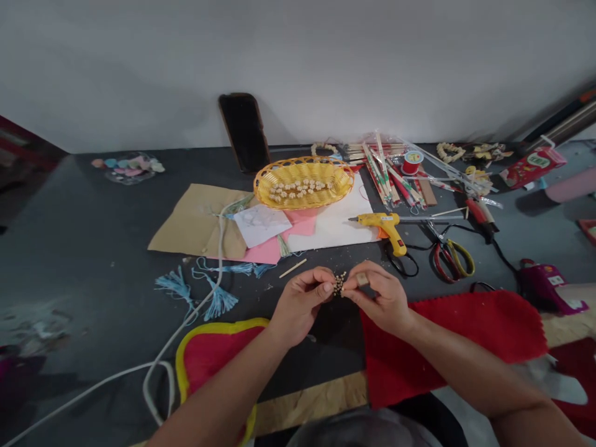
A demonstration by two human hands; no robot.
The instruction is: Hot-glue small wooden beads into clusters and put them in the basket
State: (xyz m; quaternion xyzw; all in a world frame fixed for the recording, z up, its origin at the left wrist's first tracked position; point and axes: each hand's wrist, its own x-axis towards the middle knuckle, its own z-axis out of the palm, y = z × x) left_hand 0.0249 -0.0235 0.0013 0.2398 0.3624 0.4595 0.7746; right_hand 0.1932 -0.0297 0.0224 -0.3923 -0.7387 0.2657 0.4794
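Between both hands, above the dark table, is a small cluster of brown beads or sticks [339,285], too small to name surely. My left hand [302,301] pinches its left side between thumb and fingers. On its right side, the thumb and fingertips of my right hand [379,298] close on the same cluster. A small tan square [362,279] shows at the right hand's fingers. Behind the hands lies a yellow glue gun [391,230], pointing left. A yellow basket [302,164] holds several small pale flower-like pieces [300,187].
Blue tassels [221,302] and a white cable [186,323] lie left. Scissors [454,257], wrapped sticks [377,174] and a red thread spool [412,162] sit right. Red felt [479,329] is under my right forearm. A phone [244,131] leans on the wall.
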